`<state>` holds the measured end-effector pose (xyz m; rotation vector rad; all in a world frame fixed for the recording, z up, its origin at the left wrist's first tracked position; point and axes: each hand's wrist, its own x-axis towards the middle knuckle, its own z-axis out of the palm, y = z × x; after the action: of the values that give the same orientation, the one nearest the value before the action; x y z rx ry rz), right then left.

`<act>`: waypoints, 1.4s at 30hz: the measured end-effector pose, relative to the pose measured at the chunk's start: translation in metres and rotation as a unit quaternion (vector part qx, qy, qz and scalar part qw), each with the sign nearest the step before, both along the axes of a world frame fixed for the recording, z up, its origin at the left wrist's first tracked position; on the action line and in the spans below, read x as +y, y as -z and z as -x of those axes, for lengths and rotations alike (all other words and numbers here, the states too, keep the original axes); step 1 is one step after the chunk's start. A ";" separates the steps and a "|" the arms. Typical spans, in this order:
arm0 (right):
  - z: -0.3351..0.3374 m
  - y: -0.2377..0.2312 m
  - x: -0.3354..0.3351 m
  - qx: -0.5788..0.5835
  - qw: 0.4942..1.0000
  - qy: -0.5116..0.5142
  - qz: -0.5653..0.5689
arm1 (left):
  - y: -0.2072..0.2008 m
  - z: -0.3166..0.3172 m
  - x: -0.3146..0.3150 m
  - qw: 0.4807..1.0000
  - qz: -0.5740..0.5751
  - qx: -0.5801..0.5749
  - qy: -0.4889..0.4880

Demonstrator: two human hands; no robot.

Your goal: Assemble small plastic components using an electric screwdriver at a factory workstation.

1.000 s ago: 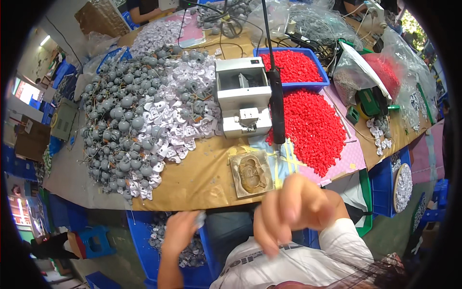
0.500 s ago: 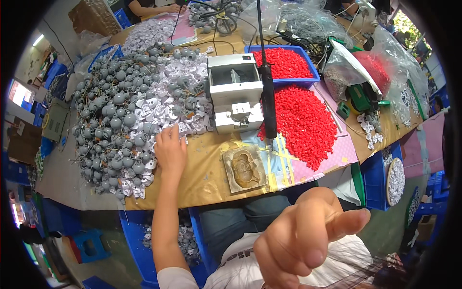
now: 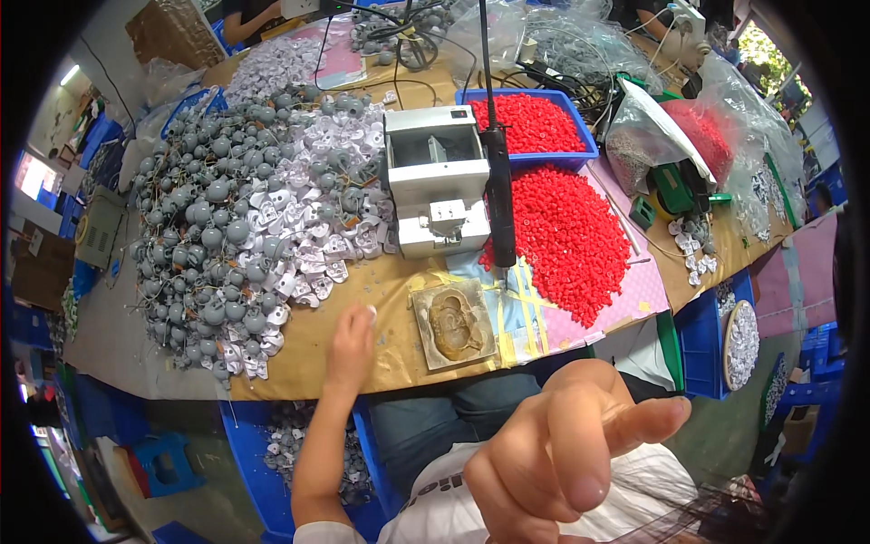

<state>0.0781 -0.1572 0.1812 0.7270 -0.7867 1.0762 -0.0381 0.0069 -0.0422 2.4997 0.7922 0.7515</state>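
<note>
My left hand [image 3: 352, 352] is over the brown-covered table edge, between the heap of white plastic parts [image 3: 313, 283] and the square metal mould block [image 3: 453, 323]. Its fingers are drawn together, with a small white spot at the tips; what they hold is too small to make out. Raised close to the camera, my right hand [image 3: 566, 444] has curled fingers at its lower side and two digits pointing apart, nothing between them. The block has a rounded hollow. Behind it stands a white bench machine [image 3: 439, 181] with a black electric screwdriver [image 3: 500, 195] hanging beside it.
Grey balls with wires [image 3: 204, 236] cover the table's left. Small red parts [image 3: 566, 245] are heaped at the right, with more in a blue bin [image 3: 589, 150] behind. Plastic bags [image 3: 634, 150] and a green tape dispenser [image 3: 681, 186] sit farther right. Other people's arms show at the far side.
My left hand has left the white parts, moved right and nearer to me, and its fingers have closed. My right hand stays nearly where it was.
</note>
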 end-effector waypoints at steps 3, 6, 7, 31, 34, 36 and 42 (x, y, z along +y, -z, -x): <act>-0.036 -0.003 -0.026 -0.054 0.989 -0.072 0.113 | 0.010 0.018 -0.016 1.000 -0.017 -0.021 -0.003; -0.051 -0.006 -0.038 -0.094 0.974 -0.059 0.198 | 0.008 0.029 -0.021 0.999 -0.012 -0.011 -0.044; -0.044 -0.005 -0.036 -0.082 0.978 -0.044 0.185 | 0.012 0.032 -0.023 0.999 -0.004 -0.008 -0.049; -0.012 0.029 -0.011 0.017 0.992 -0.126 -0.019 | -0.038 -0.083 -0.062 0.990 0.011 -0.013 0.139; -0.056 0.018 -0.015 -0.048 0.997 -0.030 0.058 | -0.055 -0.078 -0.035 0.990 0.030 -0.088 0.104; -0.076 0.017 -0.023 -0.090 0.985 0.059 0.132 | -0.079 -0.083 0.000 0.987 -0.010 -0.144 0.076; -0.103 0.069 -0.048 -0.137 0.934 0.082 0.318 | -0.123 -0.148 0.131 0.978 -0.179 -0.099 0.040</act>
<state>0.1812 -0.2051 0.1126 -0.0419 -0.6594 1.2021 0.1103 0.1381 0.0806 2.6886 0.5204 1.1823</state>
